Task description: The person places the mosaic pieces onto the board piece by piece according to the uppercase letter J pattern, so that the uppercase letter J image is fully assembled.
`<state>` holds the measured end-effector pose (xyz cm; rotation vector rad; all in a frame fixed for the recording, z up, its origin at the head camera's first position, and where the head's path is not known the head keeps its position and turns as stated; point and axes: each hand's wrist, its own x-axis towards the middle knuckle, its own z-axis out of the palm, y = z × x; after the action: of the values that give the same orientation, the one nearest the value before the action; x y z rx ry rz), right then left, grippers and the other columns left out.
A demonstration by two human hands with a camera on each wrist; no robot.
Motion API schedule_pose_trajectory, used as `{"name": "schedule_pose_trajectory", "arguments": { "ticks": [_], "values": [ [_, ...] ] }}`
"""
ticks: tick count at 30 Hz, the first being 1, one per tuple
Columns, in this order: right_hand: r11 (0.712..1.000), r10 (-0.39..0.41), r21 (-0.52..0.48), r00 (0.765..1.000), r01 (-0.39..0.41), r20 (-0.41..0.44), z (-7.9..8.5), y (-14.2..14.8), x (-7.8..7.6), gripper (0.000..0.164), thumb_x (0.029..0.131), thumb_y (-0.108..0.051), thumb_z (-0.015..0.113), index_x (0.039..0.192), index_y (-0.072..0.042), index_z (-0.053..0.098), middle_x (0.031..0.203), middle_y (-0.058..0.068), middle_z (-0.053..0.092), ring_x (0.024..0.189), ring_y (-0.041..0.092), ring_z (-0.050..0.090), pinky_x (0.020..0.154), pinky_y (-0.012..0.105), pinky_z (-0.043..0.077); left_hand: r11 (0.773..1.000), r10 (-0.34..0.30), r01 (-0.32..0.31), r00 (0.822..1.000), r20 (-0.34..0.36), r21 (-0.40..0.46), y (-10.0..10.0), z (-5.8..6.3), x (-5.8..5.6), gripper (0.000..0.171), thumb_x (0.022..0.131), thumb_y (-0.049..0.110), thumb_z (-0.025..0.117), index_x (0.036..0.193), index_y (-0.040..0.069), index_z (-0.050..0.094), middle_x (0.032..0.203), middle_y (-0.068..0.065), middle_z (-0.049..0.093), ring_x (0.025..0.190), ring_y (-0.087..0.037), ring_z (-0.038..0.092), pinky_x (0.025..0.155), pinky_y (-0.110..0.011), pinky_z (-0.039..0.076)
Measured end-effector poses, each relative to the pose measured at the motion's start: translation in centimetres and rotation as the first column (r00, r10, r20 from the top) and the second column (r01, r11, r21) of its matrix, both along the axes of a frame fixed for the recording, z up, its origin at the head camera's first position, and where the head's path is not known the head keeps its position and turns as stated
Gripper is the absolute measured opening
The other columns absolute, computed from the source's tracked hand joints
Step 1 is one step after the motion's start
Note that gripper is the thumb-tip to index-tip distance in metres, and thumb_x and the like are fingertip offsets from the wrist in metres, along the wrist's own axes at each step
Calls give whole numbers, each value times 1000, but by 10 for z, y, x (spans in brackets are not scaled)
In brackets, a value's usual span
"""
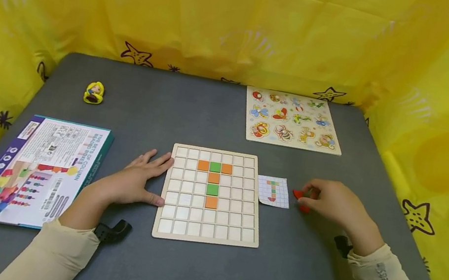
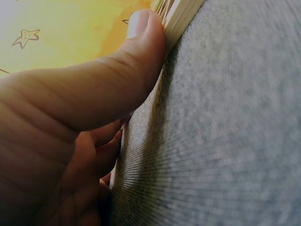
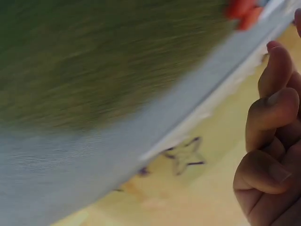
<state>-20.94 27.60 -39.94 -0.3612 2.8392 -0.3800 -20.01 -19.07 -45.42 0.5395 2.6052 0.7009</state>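
Note:
A wooden grid board [image 1: 230,233] lies mid-table, with orange and green squares [image 1: 212,189] forming a T shape in its cells. My left hand [image 1: 131,183] rests at its left edge, fingers spread; the thumb [image 2: 136,61] touches the board's side in the left wrist view. My right hand [image 1: 337,205] is right of the board, thumb and index fingertips at small red pieces [image 1: 297,193]. Its other fingers [image 3: 273,117] are bent in the right wrist view, where the red pieces [image 3: 242,12] are blurred. Whether it pinches one is unclear. A pattern card [image 1: 274,191] lies between board and right hand.
A boxed toy set [image 1: 55,155] lies on the left, beyond it a small yellow figurine [image 1: 94,92]. A wooden insect picture board [image 1: 295,122] is at the back right. Yellow printed sheets [image 1: 227,20] hang around the grey table [image 1: 167,105].

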Motion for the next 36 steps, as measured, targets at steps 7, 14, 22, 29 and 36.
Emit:
{"name": "schedule_pose_trajectory", "arguments": {
  "ticks": [7,14,22,29,36],
  "values": [
    [999,-19,-50,999,20,28,-11,21,-8,33,78,-36,75,100,-13,67,69,-5,58,60,11,49,57,26,40,1000,12,-12,1000,7,-6,0,1,1,105,68,62,72,151,32,14,159,9,8,145,-38,-5,105,-71,10],
    [999,10,-43,1000,-10,11,-15,16,-12,30,76,-38,76,93,-15,67,66,-6,55,59,10,48,58,26,39,1000,13,-13,1000,1,1,0,-1,1,105,67,62,72,151,32,15,159,10,7,145,-37,-5,106,-70,8],
    [999,13,-32,1000,-12,13,-19,15,-12,27,76,-36,76,92,-17,67,65,-6,55,58,10,48,56,26,38,1000,5,-5,1000,2,-5,0,-1,0,105,67,63,71,151,32,14,159,10,7,145,-37,-5,106,-70,8],
    [998,43,-37,999,-42,18,-18,16,-13,22,79,-21,72,99,-15,68,66,-6,56,58,10,48,56,26,38,1000,12,-12,1000,2,-7,0,-2,-1,106,67,65,70,151,33,14,159,11,6,145,-37,-5,107,-69,8],
    [999,31,-21,999,-30,14,-18,13,-13,27,80,-28,72,103,-15,67,67,-7,57,58,10,49,56,26,40,1000,7,-7,1000,1,3,-1,-1,0,105,67,64,71,151,32,15,159,11,6,146,-35,-6,108,-67,6]
  ]
}}
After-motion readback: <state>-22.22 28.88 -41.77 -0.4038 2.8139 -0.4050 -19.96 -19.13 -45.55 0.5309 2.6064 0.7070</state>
